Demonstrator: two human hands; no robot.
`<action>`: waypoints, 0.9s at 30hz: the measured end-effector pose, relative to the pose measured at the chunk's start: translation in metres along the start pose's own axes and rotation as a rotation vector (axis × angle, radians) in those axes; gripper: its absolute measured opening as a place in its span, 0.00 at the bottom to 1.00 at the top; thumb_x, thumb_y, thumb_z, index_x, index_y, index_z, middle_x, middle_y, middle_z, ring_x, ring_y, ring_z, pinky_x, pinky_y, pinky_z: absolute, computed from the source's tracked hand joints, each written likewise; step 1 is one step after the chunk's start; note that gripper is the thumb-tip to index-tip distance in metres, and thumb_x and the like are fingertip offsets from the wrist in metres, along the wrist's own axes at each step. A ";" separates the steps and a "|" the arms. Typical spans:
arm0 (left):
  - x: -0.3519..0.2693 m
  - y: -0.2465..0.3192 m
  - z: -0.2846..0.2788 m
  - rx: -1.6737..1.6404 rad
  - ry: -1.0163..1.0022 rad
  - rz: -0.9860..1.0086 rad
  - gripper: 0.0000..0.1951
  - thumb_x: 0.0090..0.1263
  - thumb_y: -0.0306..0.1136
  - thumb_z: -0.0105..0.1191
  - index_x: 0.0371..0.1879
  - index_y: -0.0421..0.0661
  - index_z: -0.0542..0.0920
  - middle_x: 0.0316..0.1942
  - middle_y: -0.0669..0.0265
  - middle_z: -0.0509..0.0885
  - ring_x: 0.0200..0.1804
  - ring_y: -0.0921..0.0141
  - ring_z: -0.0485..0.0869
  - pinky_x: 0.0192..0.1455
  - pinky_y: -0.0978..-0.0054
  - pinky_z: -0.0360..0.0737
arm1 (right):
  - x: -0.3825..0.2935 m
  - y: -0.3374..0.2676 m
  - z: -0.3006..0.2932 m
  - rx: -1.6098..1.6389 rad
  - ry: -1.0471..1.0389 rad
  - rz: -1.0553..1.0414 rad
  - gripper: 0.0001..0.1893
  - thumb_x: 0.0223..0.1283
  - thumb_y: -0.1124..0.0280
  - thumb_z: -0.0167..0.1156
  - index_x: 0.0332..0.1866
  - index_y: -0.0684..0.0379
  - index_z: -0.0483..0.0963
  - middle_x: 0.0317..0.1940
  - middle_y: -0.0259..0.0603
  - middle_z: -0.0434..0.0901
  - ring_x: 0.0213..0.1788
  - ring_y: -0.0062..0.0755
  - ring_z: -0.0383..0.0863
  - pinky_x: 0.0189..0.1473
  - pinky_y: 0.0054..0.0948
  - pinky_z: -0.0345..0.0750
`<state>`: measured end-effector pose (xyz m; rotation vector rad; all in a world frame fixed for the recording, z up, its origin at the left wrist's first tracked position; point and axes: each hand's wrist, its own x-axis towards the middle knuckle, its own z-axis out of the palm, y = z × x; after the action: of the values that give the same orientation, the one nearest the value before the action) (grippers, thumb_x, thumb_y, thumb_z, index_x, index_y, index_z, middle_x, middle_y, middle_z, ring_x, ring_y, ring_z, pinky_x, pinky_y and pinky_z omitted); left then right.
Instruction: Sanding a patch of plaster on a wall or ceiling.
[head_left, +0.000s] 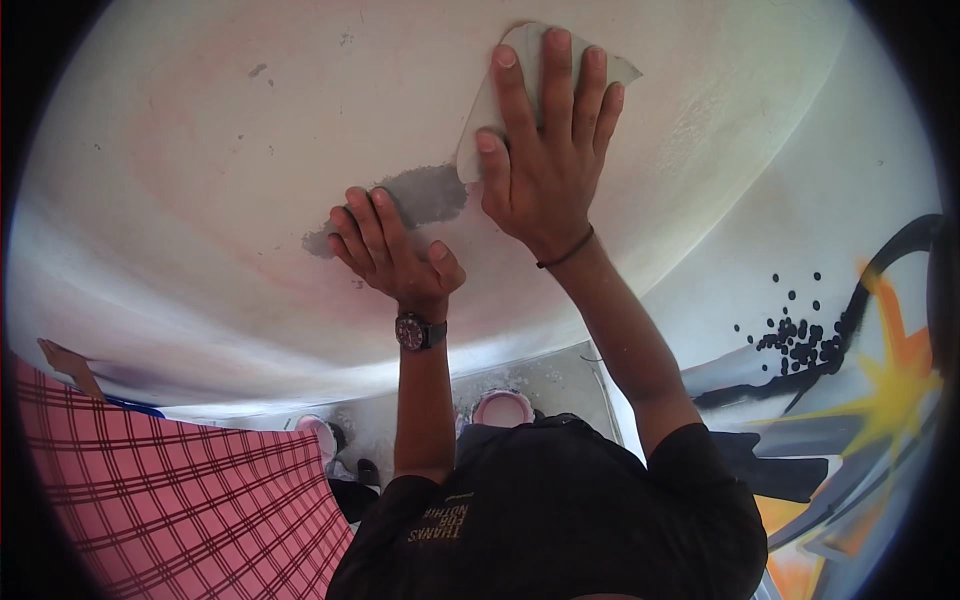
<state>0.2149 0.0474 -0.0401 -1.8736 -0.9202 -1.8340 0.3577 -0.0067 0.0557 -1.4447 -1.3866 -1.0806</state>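
My right hand (551, 150), with a dark band at the wrist, lies flat with fingers spread over a pale, thin sheet (474, 161), pressing it against the off-white wall (247, 150). The sheet looks like sandpaper, but its underside is hidden; a pointed corner sticks out past the fingers. Lower and to the left, my left hand (390, 251) wears a wristwatch (420, 332) and holds nothing. Its fingertips rest on the wall at a rough grey patch (435, 196), covering part of it. The patch reaches to the sheet's lower edge.
Below, a bucket (502, 409) with pinkish-white contents stands on the spattered floor (559, 375); a second bucket (319, 435) is further left. A pink checked cloth (180, 495) hangs at left. On the right, the adjoining wall bears a spray-painted mural (885, 397).
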 end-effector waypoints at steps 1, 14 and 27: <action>0.000 0.000 0.000 0.005 -0.003 -0.002 0.35 0.76 0.53 0.30 0.70 0.36 0.70 0.74 0.50 0.67 0.79 0.51 0.57 0.81 0.50 0.44 | -0.003 -0.001 0.001 0.001 -0.001 0.000 0.29 0.76 0.52 0.39 0.76 0.52 0.64 0.79 0.55 0.52 0.81 0.66 0.44 0.77 0.61 0.37; -0.003 -0.002 0.005 -0.010 0.012 0.008 0.35 0.74 0.52 0.32 0.70 0.37 0.70 0.75 0.51 0.66 0.80 0.51 0.56 0.81 0.49 0.44 | -0.193 0.011 0.038 0.003 -0.135 -0.015 0.28 0.75 0.52 0.44 0.76 0.49 0.63 0.81 0.51 0.48 0.82 0.62 0.37 0.78 0.62 0.32; -0.002 -0.004 0.005 0.003 0.019 -0.011 0.35 0.76 0.53 0.29 0.69 0.37 0.71 0.73 0.50 0.68 0.79 0.51 0.57 0.81 0.51 0.45 | -0.037 -0.005 0.011 0.036 -0.054 0.024 0.28 0.76 0.52 0.42 0.76 0.48 0.65 0.79 0.51 0.53 0.81 0.61 0.44 0.78 0.58 0.35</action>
<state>0.2155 0.0531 -0.0437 -1.8492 -0.9281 -1.8525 0.3523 -0.0059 0.0172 -1.4706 -1.4156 -1.0038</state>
